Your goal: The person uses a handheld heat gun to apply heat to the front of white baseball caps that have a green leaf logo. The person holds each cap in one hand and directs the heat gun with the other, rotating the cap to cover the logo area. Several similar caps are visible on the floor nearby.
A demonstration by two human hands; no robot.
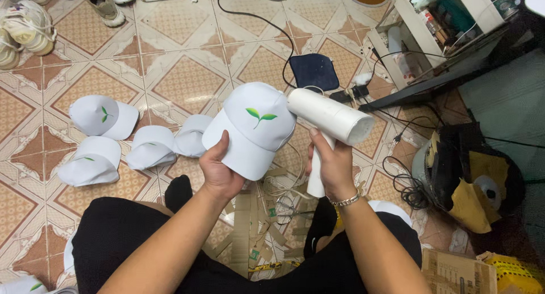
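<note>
the left hand (218, 172) has its grip closed on the brim of the white cap (252, 129), whose crown lies just beyond and right, touching the nozzle of the white handheld steamer (329, 124) that the right hand (334, 166) clasps.

A: What can't you make out?
B: The left hand (218, 168) covers part of the white cap (252, 126) brim, and its fingers vanish underneath.
A: And the white dryer (329, 119)?
B: Its nozzle sits behind the cap. The shelf (423, 30) items are too small, possibly bottles. Shoes (25, 27) are cropped at the edge.
</note>
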